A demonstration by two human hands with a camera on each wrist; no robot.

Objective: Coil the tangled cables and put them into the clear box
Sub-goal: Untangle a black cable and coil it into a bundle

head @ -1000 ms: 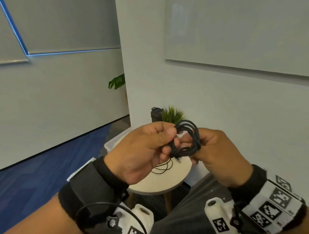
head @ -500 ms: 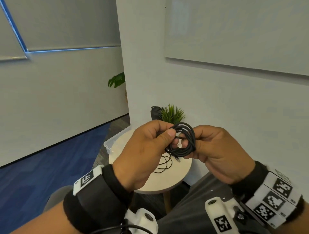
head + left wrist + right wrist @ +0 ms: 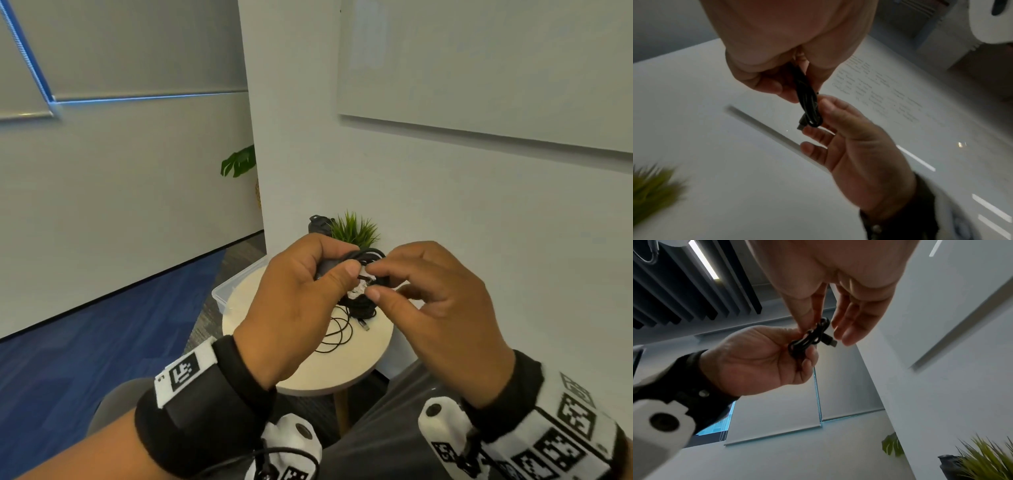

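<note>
A black cable (image 3: pixel 368 255), coiled into a narrow bundle, is held up between both hands above the table. My left hand (image 3: pixel 339 267) grips one side of the bundle (image 3: pixel 799 345) in curled fingers. My right hand (image 3: pixel 375 282) pinches the other end (image 3: pixel 813 116) between thumb and forefinger, its other fingers loosely spread; a plug (image 3: pixel 830 340) sticks out there. More black cables (image 3: pixel 337 330) lie in loose loops on the round table (image 3: pixel 308 377). The clear box (image 3: pixel 227 291) stands behind the table's left edge, mostly hidden by it and my left hand.
A small green plant (image 3: pixel 356 229) and a dark object (image 3: pixel 317 222) stand at the table's far side against a white wall. A whiteboard (image 3: pixel 479 68) hangs on the right. Blue carpet (image 3: pixel 85 342) lies to the left. My lap is just below the hands.
The round coil has been squeezed into a narrow bundle. My right hand went from a full grip to a thumb-and-forefinger pinch with the other fingers spread.
</note>
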